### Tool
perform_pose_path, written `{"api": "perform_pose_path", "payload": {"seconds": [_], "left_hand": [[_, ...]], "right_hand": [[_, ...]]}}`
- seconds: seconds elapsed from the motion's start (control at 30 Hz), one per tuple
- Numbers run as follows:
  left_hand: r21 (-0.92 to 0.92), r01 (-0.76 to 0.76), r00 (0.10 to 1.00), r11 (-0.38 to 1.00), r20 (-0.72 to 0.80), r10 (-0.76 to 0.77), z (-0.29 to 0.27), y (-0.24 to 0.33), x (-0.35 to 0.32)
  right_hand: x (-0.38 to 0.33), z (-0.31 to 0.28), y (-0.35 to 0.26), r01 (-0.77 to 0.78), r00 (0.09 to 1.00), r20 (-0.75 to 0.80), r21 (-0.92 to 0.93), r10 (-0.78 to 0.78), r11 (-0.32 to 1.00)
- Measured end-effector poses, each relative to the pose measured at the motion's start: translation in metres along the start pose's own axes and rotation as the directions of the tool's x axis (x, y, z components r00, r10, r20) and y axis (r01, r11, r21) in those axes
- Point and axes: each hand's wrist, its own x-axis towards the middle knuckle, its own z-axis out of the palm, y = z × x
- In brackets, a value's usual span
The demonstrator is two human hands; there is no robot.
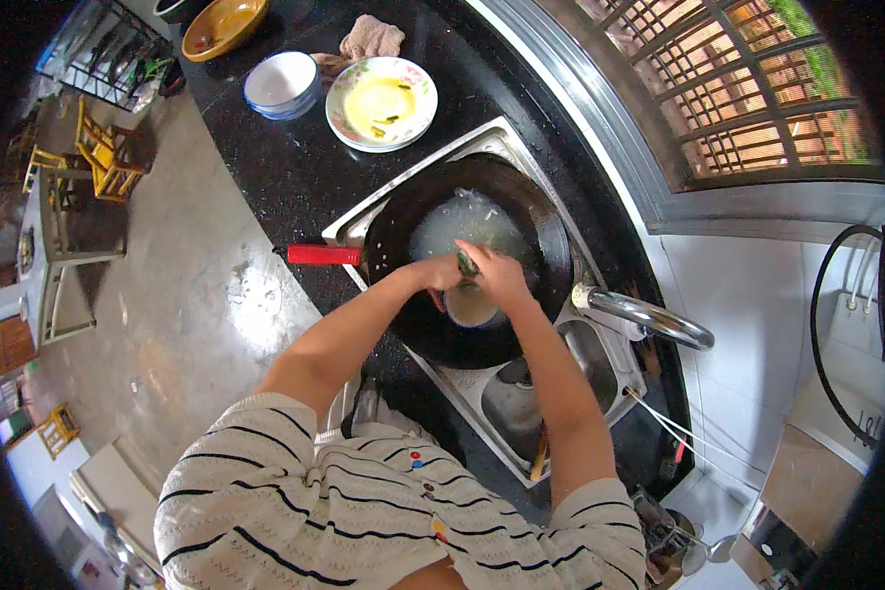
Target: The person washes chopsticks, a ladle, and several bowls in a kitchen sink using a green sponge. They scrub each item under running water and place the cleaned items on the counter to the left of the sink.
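Observation:
Both my hands are over a large dark wok that rests on the steel sink and holds cloudy water. My left hand is closed at the rim of a bowl, pale inside with a blue edge, which sits tilted in the wok. My right hand is closed on a small green item above the bowl, between the two hands. Its kind is mostly hidden by the fingers. The wok's red handle points left over the counter edge.
On the black counter stand stacked white-blue bowls, a floral plate with yellow liquid, a crumpled cloth and a yellow-brown basin. A chrome faucet juts beside the wok. A second sink basin lies nearer me.

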Motion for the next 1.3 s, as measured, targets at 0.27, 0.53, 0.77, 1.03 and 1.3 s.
{"api": "perform_pose_path", "payload": {"seconds": [0.27, 0.53, 0.77, 1.03, 1.3], "left_hand": [[0.467, -0.204, 0.766, 0.86, -0.471, 0.438, 0.004, -0.022, -0.005], [0.382, -0.403, 0.414, 0.832, -0.735, 0.537, 0.03, -0.008, -0.005], [0.212, -0.471, 0.588, 0.856, -0.649, 0.484, 0.014, -0.036, -0.002], [0.163, -0.187, 0.946, 0.969, -0.235, 0.222, -0.018, 0.0, -0.004], [0.365, -0.384, 0.58, 0.848, -0.619, 0.53, 0.006, -0.023, -0.001]], "right_hand": [[0.009, 0.021, 0.012, -0.187, 0.958, -0.203, 0.09, 0.202, 0.978], [0.023, 0.118, -0.003, 0.004, 0.435, -0.268, 0.955, 0.86, 0.295], [0.007, 0.067, 0.01, -0.211, 0.671, -0.374, 0.731, 0.64, 0.649], [0.015, 0.003, 0.012, -0.079, 0.977, -0.207, -0.115, 0.054, 0.99], [0.014, 0.033, -0.031, -0.547, 0.563, -0.338, 0.531, 0.754, 0.646]]}}
